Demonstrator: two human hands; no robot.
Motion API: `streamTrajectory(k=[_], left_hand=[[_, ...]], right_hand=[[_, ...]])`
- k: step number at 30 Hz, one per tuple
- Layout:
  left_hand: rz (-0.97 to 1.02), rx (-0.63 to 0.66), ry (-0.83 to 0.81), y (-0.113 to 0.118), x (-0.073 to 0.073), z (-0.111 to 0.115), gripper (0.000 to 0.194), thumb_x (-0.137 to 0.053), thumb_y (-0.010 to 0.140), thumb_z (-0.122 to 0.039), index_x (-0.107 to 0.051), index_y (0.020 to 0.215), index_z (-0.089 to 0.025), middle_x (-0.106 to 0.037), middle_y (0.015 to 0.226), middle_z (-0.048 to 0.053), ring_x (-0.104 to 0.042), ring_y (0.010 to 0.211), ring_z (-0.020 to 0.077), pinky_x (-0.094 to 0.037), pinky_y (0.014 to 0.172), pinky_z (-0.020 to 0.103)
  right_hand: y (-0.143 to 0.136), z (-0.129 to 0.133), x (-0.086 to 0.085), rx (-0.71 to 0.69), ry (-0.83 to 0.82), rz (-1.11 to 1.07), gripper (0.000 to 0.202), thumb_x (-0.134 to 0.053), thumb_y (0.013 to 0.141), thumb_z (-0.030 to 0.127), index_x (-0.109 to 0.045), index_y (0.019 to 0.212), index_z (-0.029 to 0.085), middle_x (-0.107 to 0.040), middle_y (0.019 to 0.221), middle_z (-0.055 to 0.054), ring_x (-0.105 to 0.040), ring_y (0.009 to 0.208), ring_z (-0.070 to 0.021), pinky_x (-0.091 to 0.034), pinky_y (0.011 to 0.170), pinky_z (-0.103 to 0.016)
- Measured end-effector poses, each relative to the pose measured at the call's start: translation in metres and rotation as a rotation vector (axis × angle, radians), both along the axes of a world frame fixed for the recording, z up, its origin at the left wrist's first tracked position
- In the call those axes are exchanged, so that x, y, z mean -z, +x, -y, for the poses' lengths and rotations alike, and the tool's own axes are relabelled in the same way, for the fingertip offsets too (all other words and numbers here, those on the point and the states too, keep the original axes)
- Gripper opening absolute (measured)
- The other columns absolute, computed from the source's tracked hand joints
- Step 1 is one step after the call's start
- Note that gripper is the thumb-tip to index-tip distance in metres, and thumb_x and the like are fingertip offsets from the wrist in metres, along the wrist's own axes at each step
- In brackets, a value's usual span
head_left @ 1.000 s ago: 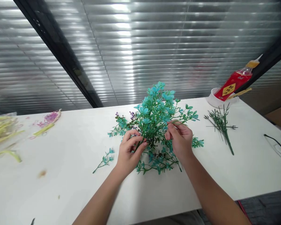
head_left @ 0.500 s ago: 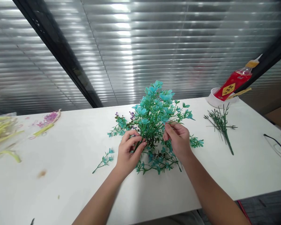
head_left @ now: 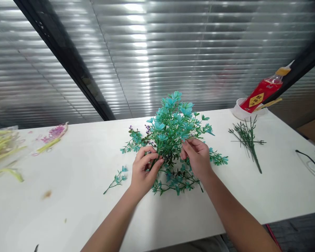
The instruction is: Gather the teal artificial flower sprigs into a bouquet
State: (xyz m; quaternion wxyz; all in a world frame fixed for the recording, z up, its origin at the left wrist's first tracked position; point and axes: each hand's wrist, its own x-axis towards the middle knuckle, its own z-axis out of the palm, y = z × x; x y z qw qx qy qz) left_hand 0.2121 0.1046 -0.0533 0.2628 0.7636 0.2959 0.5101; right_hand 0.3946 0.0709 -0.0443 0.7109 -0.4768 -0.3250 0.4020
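A bushy bunch of artificial flowers (head_left: 170, 122), turquoise with green stems, stands tilted up in the middle of the view. My left hand (head_left: 146, 169) is closed around the stems at its base. On the bunch's right side my right hand (head_left: 198, 155) pinches with thumb and forefinger at a sprig near the lower blossoms; the exact piece between the fingertips is hard to make out. Loose turquoise sprigs (head_left: 177, 182) lie on the table beneath the hands. Behind my left hand rests a sprig with purple tips (head_left: 136, 138). A single small sprig (head_left: 117, 180) lies to the left.
Bare green stems (head_left: 248, 140) lie on the white table (head_left: 81, 168) at right. Behind them a red bottle (head_left: 262, 92) leans in a clear plastic bowl (head_left: 240, 112). Glasses (head_left: 311, 161) sit at the right edge. Yellow strips (head_left: 2, 147) and purple bands (head_left: 55, 132) lie at left.
My right hand has shifted slightly left and inward against the bunch, and its right-hand blossoms have moved a little the same way. My left hand stays where it was.
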Motion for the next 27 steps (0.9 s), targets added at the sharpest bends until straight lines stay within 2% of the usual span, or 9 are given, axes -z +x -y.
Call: streamTrajectory(k=[4, 7, 9, 14, 18, 21, 24, 27], left_hand=[[0.001, 0.001, -0.004, 0.001, 0.000, 0.000, 0.006, -0.068, 0.087, -0.016, -0.063, 0.086, -0.019, -0.058, 0.097, 0.004, -0.049, 0.060, 0.0056, -0.039, 0.044, 0.017], [0.009, -0.003, -0.011, 0.001, 0.001, 0.000, 0.004, -0.066, 0.088, -0.017, -0.063, 0.086, -0.019, -0.057, 0.097, 0.005, -0.045, 0.057, 0.0047, -0.038, 0.044, 0.018], [0.012, -0.010, -0.023, 0.000, 0.002, -0.001, 0.004, -0.065, 0.088, -0.017, -0.062, 0.086, -0.018, -0.057, 0.096, 0.005, -0.044, 0.058, 0.0047, -0.036, 0.044, 0.018], [0.048, -0.036, -0.050, -0.001, 0.003, -0.004, 0.003, -0.064, 0.089, -0.018, -0.062, 0.087, -0.018, -0.056, 0.095, 0.005, -0.047, 0.062, 0.0068, -0.036, 0.044, 0.017], [0.132, -0.078, -0.123, -0.003, 0.005, -0.009, 0.012, -0.066, 0.089, -0.027, -0.061, 0.085, -0.017, -0.055, 0.095, 0.005, -0.045, 0.059, 0.0054, -0.034, 0.040, 0.016], [0.174, -0.099, -0.197, -0.004, 0.005, -0.012, 0.022, -0.068, 0.089, -0.036, -0.060, 0.083, -0.017, -0.054, 0.096, 0.004, -0.044, 0.057, 0.0038, -0.035, 0.039, 0.015], [0.207, -0.117, -0.214, -0.004, 0.003, -0.013, 0.027, -0.070, 0.087, -0.041, -0.058, 0.083, -0.016, -0.053, 0.097, 0.004, -0.046, 0.059, 0.0039, -0.038, 0.041, 0.015], [0.212, -0.117, -0.215, -0.003, 0.001, -0.012, 0.029, -0.070, 0.087, -0.042, -0.058, 0.082, -0.016, -0.052, 0.097, 0.004, -0.044, 0.057, 0.0025, -0.037, 0.039, 0.013]], right_hand=[[-0.001, -0.001, 0.002, 0.001, 0.000, 0.008, 0.031, -0.081, 0.074, 0.045, -0.067, 0.073, 0.017, -0.052, 0.048, 0.006, -0.046, 0.039, -0.0079, -0.039, 0.041, -0.022], [-0.001, -0.001, 0.001, 0.007, 0.017, 0.040, 0.028, -0.079, 0.076, 0.043, -0.070, 0.076, 0.017, -0.066, 0.066, 0.001, -0.047, 0.042, -0.0064, -0.041, 0.041, -0.022], [0.001, 0.000, 0.000, 0.008, 0.039, 0.076, 0.025, -0.079, 0.077, 0.042, -0.072, 0.080, 0.018, -0.070, 0.075, -0.001, -0.049, 0.044, -0.0062, -0.042, 0.042, -0.022], [0.008, 0.001, -0.003, -0.001, 0.056, 0.170, 0.020, -0.078, 0.079, 0.038, -0.073, 0.088, 0.021, -0.062, 0.067, 0.003, -0.050, 0.046, -0.0067, -0.041, 0.043, -0.022], [0.012, 0.003, -0.005, -0.105, -0.003, 0.284, 0.017, -0.076, 0.081, 0.037, -0.071, 0.086, 0.021, -0.058, 0.066, 0.003, -0.044, 0.045, -0.0068, -0.036, 0.042, -0.023], [0.012, 0.005, -0.004, -0.277, -0.012, 0.476, 0.015, -0.073, 0.083, 0.035, -0.071, 0.082, 0.020, -0.055, 0.062, 0.003, -0.041, 0.047, -0.0079, -0.033, 0.044, -0.023], [0.006, 0.008, -0.002, -0.411, 0.030, 0.834, 0.013, -0.071, 0.085, 0.031, -0.072, 0.077, 0.020, -0.051, 0.057, 0.004, -0.043, 0.051, -0.0092, -0.034, 0.051, -0.025], [-0.004, 0.012, 0.001, -0.467, 0.007, 1.230, 0.011, -0.071, 0.084, 0.029, -0.074, 0.078, 0.021, -0.061, 0.064, 0.001, -0.053, 0.061, -0.0120, -0.033, 0.056, -0.027]])
